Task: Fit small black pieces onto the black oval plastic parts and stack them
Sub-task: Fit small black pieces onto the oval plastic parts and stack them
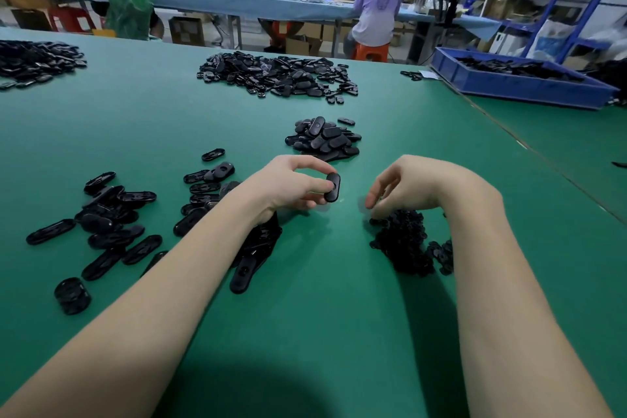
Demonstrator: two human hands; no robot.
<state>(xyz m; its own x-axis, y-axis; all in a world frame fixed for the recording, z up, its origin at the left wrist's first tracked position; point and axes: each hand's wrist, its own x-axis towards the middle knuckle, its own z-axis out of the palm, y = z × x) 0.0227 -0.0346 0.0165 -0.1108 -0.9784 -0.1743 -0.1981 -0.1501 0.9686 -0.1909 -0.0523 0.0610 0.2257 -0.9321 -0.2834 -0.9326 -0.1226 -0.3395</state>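
Black plastic is what we work with on the green mat [322, 299], and we take the oval part [332, 187] in our left hand [295, 185] as the landmark for everything else. Our left hand pinches this oval part between thumb and curled fingers, lifted just above the mat, with its long axis standing nearly upright and tipped slightly to the right at the top; its broad face is turned toward our right hand [400, 185]. Our right hand hovers just to the right of the oval part, apart from it, fingers curled downward with the tips drawn together over the heap of small black pieces [403, 244]; we cannot tell whether it has a piece between its fingertips. That heap lies below and to the right of the oval part. Behind the oval part, close by, sits a small pile of finished ovals [324, 139], and farther behind it a much larger pile [278, 76]. To the left of the oval part, loose oval shells [115, 217] lie scattered flat, their long axes pointing in mixed directions, and more lie under our left wrist. Far to the right and behind stands a blue bin [519, 85].
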